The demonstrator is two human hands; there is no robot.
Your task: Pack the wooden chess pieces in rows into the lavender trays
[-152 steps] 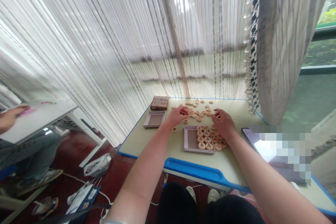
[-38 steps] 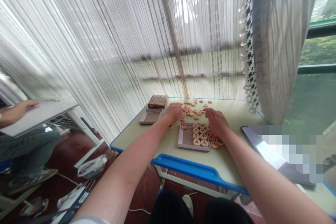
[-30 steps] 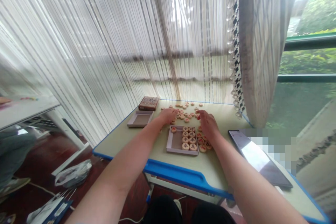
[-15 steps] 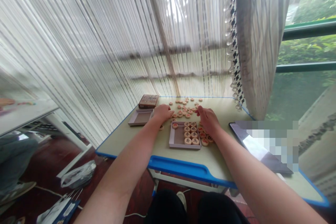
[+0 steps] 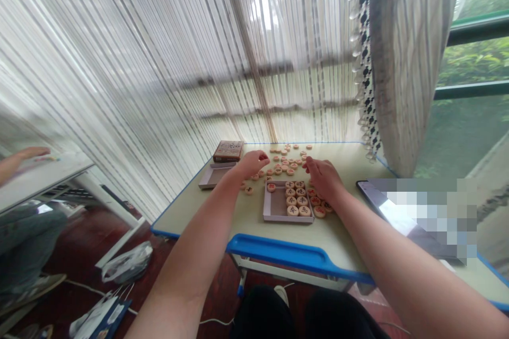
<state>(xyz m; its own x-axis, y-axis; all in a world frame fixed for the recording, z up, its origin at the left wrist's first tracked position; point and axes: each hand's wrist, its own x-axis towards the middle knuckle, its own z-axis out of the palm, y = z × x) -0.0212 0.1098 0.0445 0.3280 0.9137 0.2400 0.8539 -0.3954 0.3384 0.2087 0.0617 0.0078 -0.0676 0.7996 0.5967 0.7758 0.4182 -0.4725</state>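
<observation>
Round wooden Chinese chess pieces (image 5: 284, 167) lie scattered over the far middle of the desk. My left hand (image 5: 253, 163) hovers at their left side with fingers bent and apart, and no piece shows in it. On the right, my right hand (image 5: 323, 176) has thumb and fingertips drawn together beside the scattered pieces; whatever is between them is hidden. Between my forearms sits an open box tray (image 5: 275, 212). Two columns of black-marked pieces (image 5: 296, 199) fill its right side, and one red-marked piece (image 5: 271, 187) lies in its upper left corner.
Left of the pieces are a second shallow tray (image 5: 214, 175) and a brown printed box (image 5: 228, 151). More pieces (image 5: 319, 211) lie against the tray's right side. A tablet-like device (image 5: 382, 206) rests at right. Another person's hand (image 5: 34, 152) is over a neighbouring table.
My left hand has lifted away from the pieces and slightly rightward. My right hand stays near the pieces' right side. The view has shifted a little, and another person's forearm now shows at far left.
</observation>
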